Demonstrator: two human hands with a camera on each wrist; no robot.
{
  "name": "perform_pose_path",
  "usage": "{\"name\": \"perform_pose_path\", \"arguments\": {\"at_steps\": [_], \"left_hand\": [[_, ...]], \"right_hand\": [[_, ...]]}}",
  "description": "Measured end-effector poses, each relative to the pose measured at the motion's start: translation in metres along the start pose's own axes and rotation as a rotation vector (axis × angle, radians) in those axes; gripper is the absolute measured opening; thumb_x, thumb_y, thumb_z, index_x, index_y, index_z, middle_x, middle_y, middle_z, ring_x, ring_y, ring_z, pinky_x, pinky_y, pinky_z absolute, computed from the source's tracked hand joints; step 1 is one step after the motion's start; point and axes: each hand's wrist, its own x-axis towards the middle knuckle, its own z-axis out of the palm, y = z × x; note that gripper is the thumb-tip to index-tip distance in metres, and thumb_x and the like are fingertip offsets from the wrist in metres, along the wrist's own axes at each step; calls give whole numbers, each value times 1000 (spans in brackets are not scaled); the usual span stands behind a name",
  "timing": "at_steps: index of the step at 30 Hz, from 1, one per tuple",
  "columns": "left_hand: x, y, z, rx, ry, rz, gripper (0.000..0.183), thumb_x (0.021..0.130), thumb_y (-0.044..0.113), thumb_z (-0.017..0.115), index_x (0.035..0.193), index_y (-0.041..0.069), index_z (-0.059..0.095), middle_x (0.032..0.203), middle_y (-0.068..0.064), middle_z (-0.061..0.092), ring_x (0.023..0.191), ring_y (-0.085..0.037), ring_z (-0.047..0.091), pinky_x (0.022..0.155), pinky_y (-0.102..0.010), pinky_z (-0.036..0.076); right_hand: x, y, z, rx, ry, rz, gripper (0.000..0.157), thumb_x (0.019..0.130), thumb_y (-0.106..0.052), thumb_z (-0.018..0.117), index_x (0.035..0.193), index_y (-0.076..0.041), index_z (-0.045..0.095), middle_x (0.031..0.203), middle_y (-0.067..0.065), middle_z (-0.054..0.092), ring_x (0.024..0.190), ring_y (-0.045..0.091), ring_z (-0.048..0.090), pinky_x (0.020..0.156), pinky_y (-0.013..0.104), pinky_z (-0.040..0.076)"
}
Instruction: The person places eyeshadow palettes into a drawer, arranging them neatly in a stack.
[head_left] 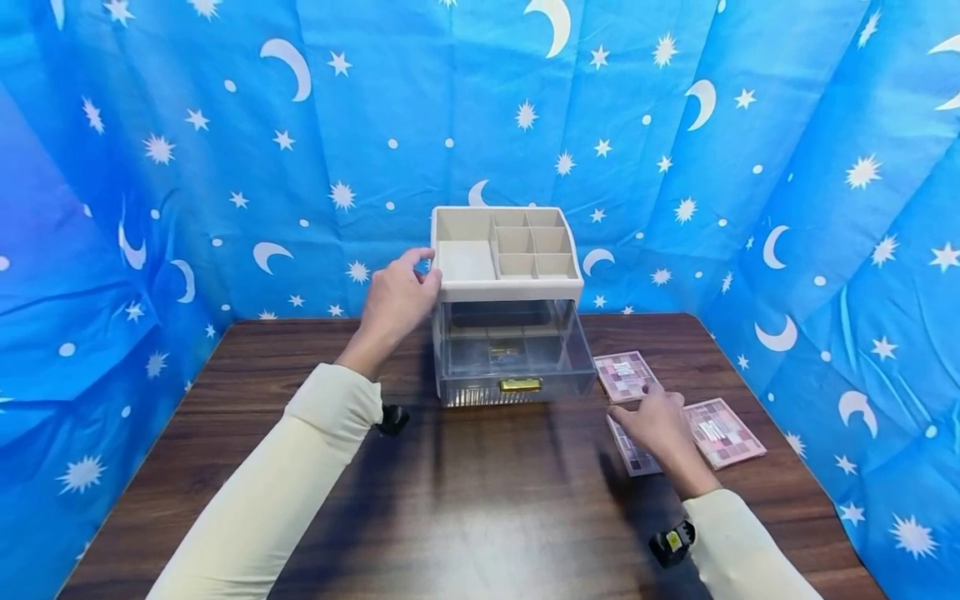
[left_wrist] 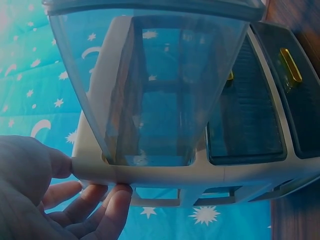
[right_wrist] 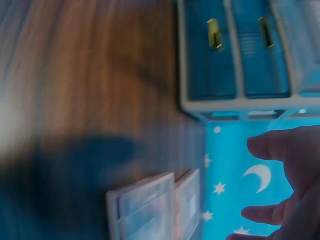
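A cream desktop organizer (head_left: 510,290) stands on the table, its clear top drawer (head_left: 517,350) pulled out toward me. My left hand (head_left: 397,298) grips the organizer's left side; in the left wrist view, the thumb is at the front frame and the fingers (left_wrist: 117,210) bend against the side wall. Over on the right, my right hand (head_left: 660,423) hovers above the makeup palettes with fingers spread and nothing held. One palette (head_left: 628,377) lies behind it, another palette (head_left: 723,432) to its right, and a third palette (head_left: 633,457) is partly hidden below it.
Lower drawers with gold handles (right_wrist: 214,34) are closed beneath the pulled-out one. Divided compartments (head_left: 534,242) form the organizer's top. A blue cloth (head_left: 450,108) with moons and stars hangs around the dark wooden table (head_left: 465,500).
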Motion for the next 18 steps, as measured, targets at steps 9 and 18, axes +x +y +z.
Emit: {"name": "perform_pose_path", "arguments": {"at_steps": [9, 18], "left_hand": [[-1, -3, 0, 10, 6, 12, 46, 95, 35, 52, 137, 20, 53, 89, -7, 66, 82, -23, 59, 68, -36, 45], [-2, -3, -2, 17, 30, 26, 44, 94, 35, 53, 136, 21, 54, 83, -6, 64, 81, -23, 58, 70, -37, 44]], "right_hand": [[4, 20, 23, -185, -97, 24, 88, 79, -50, 68, 134, 12, 37, 122, 40, 45, 109, 55, 48, 86, 62, 43], [8, 28, 30, -289, -205, 91, 78, 75, -53, 71, 119, 8, 47, 104, 34, 55, 92, 46, 56, 75, 55, 47]]}}
